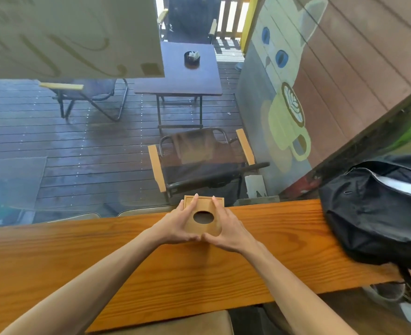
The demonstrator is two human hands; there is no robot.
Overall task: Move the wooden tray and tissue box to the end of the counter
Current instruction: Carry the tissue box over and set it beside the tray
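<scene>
A square wooden tissue box point(203, 227) with a dark oval hole in its lid stands near the far edge of the wooden counter point(151, 267). My left hand point(178, 226) grips its left side and near corner. My right hand point(226, 228) holds its right side, thumbs almost meeting at the front. A thin wooden edge point(204, 198) shows behind the box's top, which may be the wooden tray; I cannot tell.
A black backpack point(378, 211) lies on the counter's right end, straps hanging over the front edge. A window pane runs along the counter's far edge, with a deck, chairs and a small table outside. A stool seat point(175, 322) sits below me.
</scene>
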